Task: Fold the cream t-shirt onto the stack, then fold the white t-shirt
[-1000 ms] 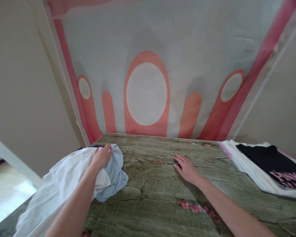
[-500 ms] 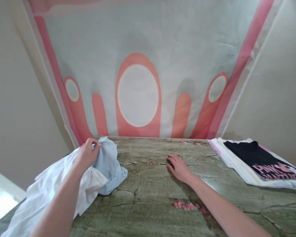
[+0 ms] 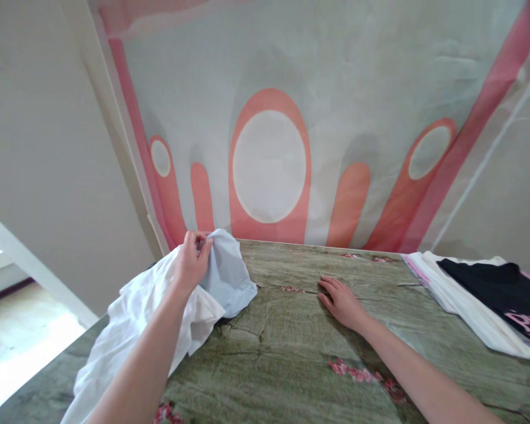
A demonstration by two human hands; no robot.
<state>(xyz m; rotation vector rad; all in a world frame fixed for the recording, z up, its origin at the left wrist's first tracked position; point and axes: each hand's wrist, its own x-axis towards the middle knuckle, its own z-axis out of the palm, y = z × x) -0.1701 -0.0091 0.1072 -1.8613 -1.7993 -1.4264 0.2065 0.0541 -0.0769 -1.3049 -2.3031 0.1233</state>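
Observation:
My left hand point(image 3: 193, 259) is closed in a pinch on the top of a light blue garment point(image 3: 228, 277) and lifts it a little off the pile. Under and beside it lies a crumpled white garment point(image 3: 135, 312) that spills toward the left edge. My right hand point(image 3: 342, 301) lies flat on the green patterned table cover point(image 3: 291, 365), fingers stretched out and holding nothing.
At the right of the table sits a stack of folded clothes point(image 3: 463, 300) with a black printed shirt point(image 3: 503, 291) on top. A grey and pink patterned sheet point(image 3: 269, 165) hangs behind the table. Pale floor point(image 3: 13, 347) shows beyond the left edge.
My left hand has gone from resting on the pile to pinching the light blue garment and raising it. My right hand has stayed flat in place.

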